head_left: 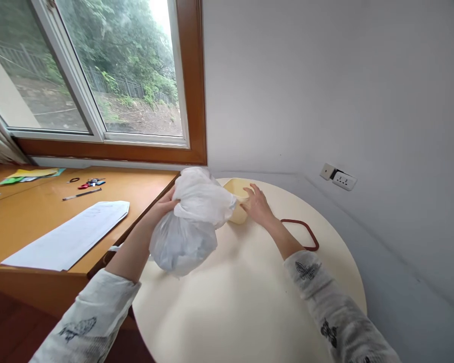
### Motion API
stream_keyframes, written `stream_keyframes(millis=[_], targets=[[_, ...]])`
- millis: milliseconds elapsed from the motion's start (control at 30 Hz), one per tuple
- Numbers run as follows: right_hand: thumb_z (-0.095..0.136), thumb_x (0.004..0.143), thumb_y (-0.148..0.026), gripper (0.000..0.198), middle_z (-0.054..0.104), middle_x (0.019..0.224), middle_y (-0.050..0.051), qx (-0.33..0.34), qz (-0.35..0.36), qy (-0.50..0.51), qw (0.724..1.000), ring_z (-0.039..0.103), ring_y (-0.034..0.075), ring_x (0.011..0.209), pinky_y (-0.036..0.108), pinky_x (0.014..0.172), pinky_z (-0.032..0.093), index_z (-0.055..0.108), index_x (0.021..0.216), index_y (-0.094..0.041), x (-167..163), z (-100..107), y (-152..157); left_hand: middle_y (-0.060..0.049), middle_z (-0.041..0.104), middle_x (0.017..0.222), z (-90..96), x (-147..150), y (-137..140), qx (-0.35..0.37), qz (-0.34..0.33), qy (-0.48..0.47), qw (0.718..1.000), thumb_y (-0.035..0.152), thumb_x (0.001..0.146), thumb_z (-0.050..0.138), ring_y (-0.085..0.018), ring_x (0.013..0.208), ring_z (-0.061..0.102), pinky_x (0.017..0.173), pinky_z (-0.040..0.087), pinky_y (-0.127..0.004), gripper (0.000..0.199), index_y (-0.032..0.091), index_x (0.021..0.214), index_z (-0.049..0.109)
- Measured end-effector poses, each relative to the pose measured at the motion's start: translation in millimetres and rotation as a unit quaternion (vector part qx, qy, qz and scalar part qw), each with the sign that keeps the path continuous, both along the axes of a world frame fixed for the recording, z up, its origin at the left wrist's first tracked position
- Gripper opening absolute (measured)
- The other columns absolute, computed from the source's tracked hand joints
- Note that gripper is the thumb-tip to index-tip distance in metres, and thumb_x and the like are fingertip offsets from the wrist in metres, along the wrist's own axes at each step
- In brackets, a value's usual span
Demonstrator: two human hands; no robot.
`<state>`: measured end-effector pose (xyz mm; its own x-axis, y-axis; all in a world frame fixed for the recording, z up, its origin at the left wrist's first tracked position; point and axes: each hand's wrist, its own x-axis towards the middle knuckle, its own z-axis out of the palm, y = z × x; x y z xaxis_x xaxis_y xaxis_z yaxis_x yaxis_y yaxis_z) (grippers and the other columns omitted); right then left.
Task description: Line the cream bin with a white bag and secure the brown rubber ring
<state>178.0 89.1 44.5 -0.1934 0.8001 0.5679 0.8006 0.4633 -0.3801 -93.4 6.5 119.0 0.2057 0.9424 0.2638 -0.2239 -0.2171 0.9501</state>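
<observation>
My left hand is closed on a white plastic bag, gathered at the top and bulging below, held up over the round table. What fills the bag cannot be made out through the plastic. Behind it, a pale yellow plastic bin is partly hidden by the bag. My right hand grips the near right side of this bin, fingers curved at its rim. Part of the bag's edge reaches across to the bin. To the right of my right wrist, a reddish-brown rounded frame lies flat on the table.
The round cream table stands against the wall. At left is a wooden desk with white paper, a pen, keys, a black ring and coloured papers. A wall socket is at right.
</observation>
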Motion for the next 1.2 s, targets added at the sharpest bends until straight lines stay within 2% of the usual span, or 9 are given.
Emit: stream_keyframes(millis=[200,333,433,567,667,733,867,1067,1200], targets=[[0.045,0.086,-0.033,0.031,0.048,0.122,0.008,0.073,0.062,0.199,0.975,0.042,0.018,0.120,0.038,0.102,0.033,0.049,0.115,-0.023,0.7,41.5,-51.4,-0.005,0.067,0.100,-19.8,-1.3,-2.3,-0.145,-0.094,-0.016,0.985,0.015,0.062,0.059,-0.024,0.081,0.065,0.064,0.052,-0.028,0.077,0.026,0.135,0.036],[0.070,0.064,-0.044,0.101,0.015,0.148,0.008,-0.063,0.243,0.067,0.966,0.013,0.025,0.136,0.044,0.107,0.023,0.006,0.141,-0.029,-13.9,62.5,-101.0,-0.006,0.066,0.098,-28.7,14.2,-1.4,-0.185,-0.160,0.018,0.969,0.012,0.061,0.056,-0.022,0.078,0.065,0.064,0.051,-0.028,0.075,0.024,0.132,0.038],[0.073,0.058,-0.044,0.112,0.020,0.146,0.007,-0.114,0.281,-0.029,0.953,0.016,0.029,0.135,0.051,0.108,0.011,0.000,0.141,-0.031,-27.0,59.1,-116.2,-0.005,0.065,0.096,-30.5,30.8,-4.9,-0.221,-0.206,0.073,0.951,0.012,0.061,0.056,-0.021,0.079,0.063,0.067,0.050,-0.029,0.071,0.024,0.130,0.040],[0.058,0.074,-0.023,0.068,0.062,0.104,0.003,-0.151,0.244,-0.077,0.955,0.056,0.020,0.094,0.045,0.100,0.024,0.027,0.135,-0.027,-29.5,46.2,-110.4,-0.004,0.063,0.090,-29.3,40.1,-10.5,-0.242,-0.261,0.130,0.925,0.012,0.062,0.056,-0.019,0.076,0.060,0.064,0.049,-0.029,0.063,0.023,0.123,0.045],[0.045,0.074,-0.013,0.018,0.059,0.065,-0.001,-0.154,0.200,-0.161,0.954,0.051,0.014,0.062,0.034,0.080,0.035,0.059,0.083,-0.019,-23.0,42.1,-102.6,-0.001,0.059,0.084,-27.2,37.1,-12.5,-0.243,-0.276,0.168,0.914,0.013,0.065,0.056,-0.016,0.071,0.058,0.058,0.046,-0.025,0.050,0.022,0.114,0.050],[0.043,0.071,-0.009,0.016,0.052,0.055,-0.001,-0.140,0.168,-0.198,0.955,0.045,0.012,0.055,0.031,0.074,0.034,0.052,0.060,-0.018,-18.6,41.8,-99.2,0.000,0.057,0.082,-25.4,34.9,-13.3,-0.241,-0.272,0.196,0.911,0.020,0.071,0.056,-0.014,0.068,0.055,0.054,0.042,-0.023,0.037,0.022,0.108,0.051],[0.043,0.067,-0.008,0.013,0.056,0.077,0.003,-0.102,0.144,-0.156,0.972,0.047,0.013,0.069,0.027,0.069,0.033,0.051,0.061,-0.017,-11.0,43.1,-95.0,-0.002,0.059,0.090,-22.8,38.5,-17.3,-0.193,-0.283,0.278,0.897,0.036,0.077,0.057,-0.013,0.070,0.055,0.056,0.041,-0.023,0.044,0.025,0.117,0.042],[0.043,0.068,-0.016,0.009,0.047,0.061,-0.003,-0.329,0.176,-0.067,0.925,0.039,0.010,0.054,0.022,0.049,0.026,0.044,0.060,-0.018,6.0,48.3,-90.9,0.000,0.064,0.085,-21.1,47.6,-30.4,-0.019,-0.303,0.379,0.874,0.024,0.079,0.054,-0.017,0.086,0.058,0.075,0.043,-0.030,0.077,0.030,0.140,0.008],[0.042,0.070,-0.022,0.011,0.036,0.058,-0.005,-0.397,0.195,-0.011,0.897,0.032,0.008,0.053,0.022,0.047,0.023,0.039,0.060,-0.019,16.2,49.3,-93.5,-0.003,0.064,0.093,-20.5,43.2,-30.1,0.083,-0.334,0.420,0.840,0.016,0.084,0.038,-0.017,0.088,0.056,0.077,0.042,-0.029,0.045,0.027,0.128,0.043]])
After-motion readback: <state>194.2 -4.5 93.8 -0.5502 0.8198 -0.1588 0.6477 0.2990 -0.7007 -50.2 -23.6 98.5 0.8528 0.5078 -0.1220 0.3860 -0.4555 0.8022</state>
